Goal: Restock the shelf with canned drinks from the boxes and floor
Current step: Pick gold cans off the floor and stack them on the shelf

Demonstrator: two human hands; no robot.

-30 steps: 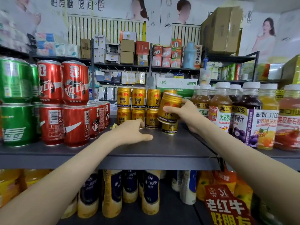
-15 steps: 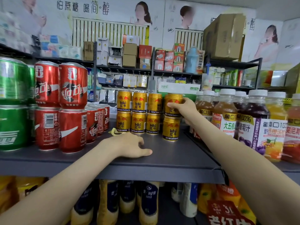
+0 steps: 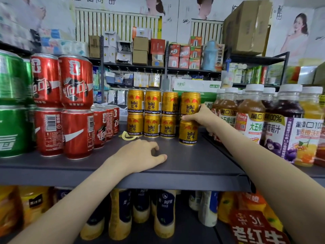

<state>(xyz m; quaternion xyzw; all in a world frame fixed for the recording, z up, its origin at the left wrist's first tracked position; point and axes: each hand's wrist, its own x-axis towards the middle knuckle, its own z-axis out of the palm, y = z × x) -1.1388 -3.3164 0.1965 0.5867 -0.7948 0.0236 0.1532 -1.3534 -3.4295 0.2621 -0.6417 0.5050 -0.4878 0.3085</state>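
the grey shelf (image 3: 193,164) runs across the middle of the frame, with red cans (image 3: 75,106) at the left, juice bottles (image 3: 253,113) at the right and a block of gold cans (image 3: 152,114) at centre, stacked two high. the stack at the right end of that block is the one in hand: the top gold can (image 3: 190,103) sits on the lower gold can (image 3: 188,132), just beside the bottles. to finish this well, i judge the top can needs its base seated square in the rim below, label facing out like its neighbours, and then a slow release, since a lean could topple it. the right hand (image 3: 202,118) reaches in from the lower right and closes round the foot of the top can, thumb across the seam between the two cans, its other fingers hidden behind. the left hand (image 3: 139,154) rests on the shelf front at centre, fingers loosely bent, holding nothing.
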